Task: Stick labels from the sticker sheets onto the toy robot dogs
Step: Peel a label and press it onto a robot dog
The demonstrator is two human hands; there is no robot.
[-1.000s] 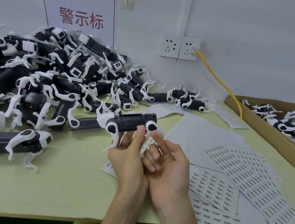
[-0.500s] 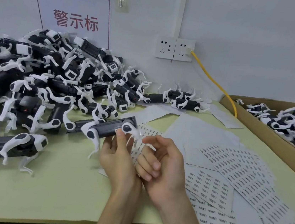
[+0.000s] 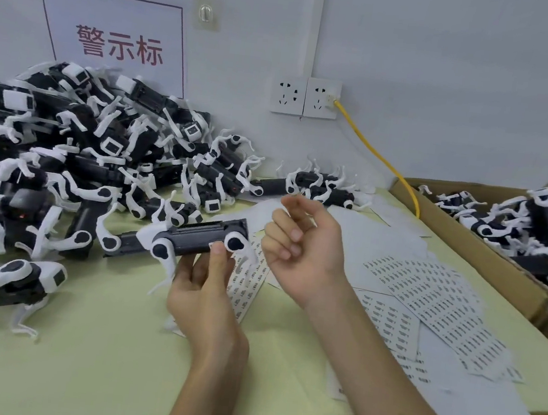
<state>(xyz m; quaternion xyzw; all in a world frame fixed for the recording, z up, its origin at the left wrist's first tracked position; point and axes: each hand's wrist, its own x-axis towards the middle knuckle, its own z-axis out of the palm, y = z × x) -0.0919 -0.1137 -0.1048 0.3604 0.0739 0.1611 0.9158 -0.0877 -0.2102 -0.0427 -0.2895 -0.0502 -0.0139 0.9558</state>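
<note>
My left hand [image 3: 205, 302] grips a black toy robot dog [image 3: 192, 240] with white legs from below, thumb on its side, holding it level above the table. My right hand [image 3: 308, 256] hovers just right of the dog, apart from it, fingers loosely curled; I see nothing between them. Sticker sheets [image 3: 427, 295] with rows of small printed labels are spread on the table to the right, and one more label sheet [image 3: 246, 283] lies under the held dog.
A big pile of toy dogs [image 3: 82, 156] fills the back left; a single dog [image 3: 4, 284] lies at the front left. A cardboard box [image 3: 487, 254] at the right holds more dogs. A yellow cable [image 3: 382, 158] runs from the wall sockets [image 3: 305, 96]. Pale green table [image 3: 73, 372].
My right hand has come off the dog and risen to the right. The left hand keeps holding the dog, now level and slightly further left.
</note>
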